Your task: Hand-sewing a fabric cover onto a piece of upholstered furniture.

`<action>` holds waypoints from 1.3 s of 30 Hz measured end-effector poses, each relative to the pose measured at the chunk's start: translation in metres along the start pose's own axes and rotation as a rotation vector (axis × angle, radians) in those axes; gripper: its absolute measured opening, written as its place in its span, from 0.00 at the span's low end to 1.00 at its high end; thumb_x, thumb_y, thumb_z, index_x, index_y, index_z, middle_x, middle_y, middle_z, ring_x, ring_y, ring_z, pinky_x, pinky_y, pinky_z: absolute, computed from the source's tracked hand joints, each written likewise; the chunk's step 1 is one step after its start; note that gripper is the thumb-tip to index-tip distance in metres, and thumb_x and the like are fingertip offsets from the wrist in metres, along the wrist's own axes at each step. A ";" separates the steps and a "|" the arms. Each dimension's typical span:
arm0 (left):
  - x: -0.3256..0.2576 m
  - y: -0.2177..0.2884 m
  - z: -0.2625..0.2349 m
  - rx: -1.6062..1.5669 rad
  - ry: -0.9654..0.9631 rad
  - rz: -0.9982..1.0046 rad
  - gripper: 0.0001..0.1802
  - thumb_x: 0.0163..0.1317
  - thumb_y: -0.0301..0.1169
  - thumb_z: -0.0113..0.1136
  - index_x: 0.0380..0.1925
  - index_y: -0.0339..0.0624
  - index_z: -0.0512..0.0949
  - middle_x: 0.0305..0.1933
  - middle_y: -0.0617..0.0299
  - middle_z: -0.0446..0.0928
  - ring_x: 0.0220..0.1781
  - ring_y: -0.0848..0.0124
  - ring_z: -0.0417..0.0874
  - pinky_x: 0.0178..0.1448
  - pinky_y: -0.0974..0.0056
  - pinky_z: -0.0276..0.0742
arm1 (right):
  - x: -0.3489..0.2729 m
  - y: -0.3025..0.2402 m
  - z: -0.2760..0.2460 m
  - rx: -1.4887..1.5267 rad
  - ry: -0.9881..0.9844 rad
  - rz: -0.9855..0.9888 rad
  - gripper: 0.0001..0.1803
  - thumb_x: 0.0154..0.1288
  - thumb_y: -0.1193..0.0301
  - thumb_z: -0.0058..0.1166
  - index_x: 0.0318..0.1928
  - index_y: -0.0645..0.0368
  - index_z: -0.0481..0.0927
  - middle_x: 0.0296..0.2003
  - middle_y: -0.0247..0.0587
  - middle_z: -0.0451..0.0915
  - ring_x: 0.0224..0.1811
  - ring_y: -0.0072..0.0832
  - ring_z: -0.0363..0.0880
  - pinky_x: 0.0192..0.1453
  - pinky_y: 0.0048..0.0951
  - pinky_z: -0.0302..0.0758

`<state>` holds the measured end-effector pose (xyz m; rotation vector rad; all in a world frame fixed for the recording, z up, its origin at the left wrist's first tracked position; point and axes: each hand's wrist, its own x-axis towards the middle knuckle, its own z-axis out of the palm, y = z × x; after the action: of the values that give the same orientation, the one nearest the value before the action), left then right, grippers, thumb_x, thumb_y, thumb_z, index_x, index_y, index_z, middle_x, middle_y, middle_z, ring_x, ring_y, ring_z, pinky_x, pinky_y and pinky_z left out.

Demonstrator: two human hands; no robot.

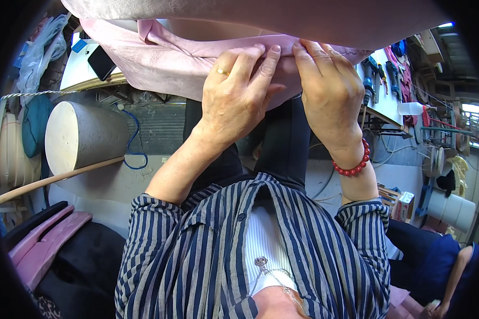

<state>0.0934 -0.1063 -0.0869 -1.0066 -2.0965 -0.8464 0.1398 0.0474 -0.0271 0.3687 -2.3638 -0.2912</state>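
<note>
A pale pink velvety fabric (159,69) spreads across the top of the view, below a large rounded padded piece (282,18) covered in similar cloth. My left hand (234,90), a ring on one finger, has its fingertips on the fabric's folded edge, with thumb and fingers closing on the cloth. Beside it, my right hand (330,87), with a red bead bracelet at the wrist, curls its fingers over the same edge, a short gap away. Where the edge passes beneath the fingers, it is hidden. A pink loop of cloth (148,32) sticks up left of my hands.
On the left, a table carries a dark flat device (101,63). Below it are a pale cylinder (85,138), a wooden pole (64,178) and a blue hose (138,143). At right, a bench holds power tools (368,80) and a white bottle (411,109). Another person (436,271) is lower right.
</note>
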 end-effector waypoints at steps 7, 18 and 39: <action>0.000 -0.014 -0.001 -0.041 0.070 -0.014 0.24 0.48 0.20 0.58 0.49 0.31 0.81 0.46 0.51 0.81 0.48 0.58 0.81 0.51 0.60 0.80 | 0.004 0.000 0.000 -0.001 -0.008 -0.015 0.15 0.57 0.79 0.61 0.46 0.56 0.86 0.43 0.43 0.87 0.46 0.37 0.86 0.52 0.32 0.81; 0.010 -0.028 0.000 0.102 0.080 0.098 0.17 0.48 0.22 0.60 0.41 0.29 0.82 0.41 0.50 0.82 0.44 0.58 0.83 0.47 0.60 0.82 | 0.007 0.002 0.010 -0.115 0.061 -0.099 0.10 0.57 0.76 0.62 0.41 0.59 0.86 0.37 0.45 0.87 0.41 0.35 0.88 0.46 0.30 0.84; 0.016 -0.025 0.001 0.125 0.132 0.091 0.14 0.47 0.22 0.60 0.36 0.32 0.83 0.38 0.53 0.83 0.41 0.59 0.84 0.44 0.61 0.83 | 0.002 0.004 0.024 -0.053 0.239 -0.032 0.07 0.49 0.73 0.62 0.32 0.57 0.81 0.29 0.36 0.83 0.33 0.29 0.86 0.40 0.25 0.82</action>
<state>0.0643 -0.1117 -0.0816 -0.9460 -1.9515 -0.7080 0.1212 0.0529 -0.0413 0.3940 -2.1139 -0.3062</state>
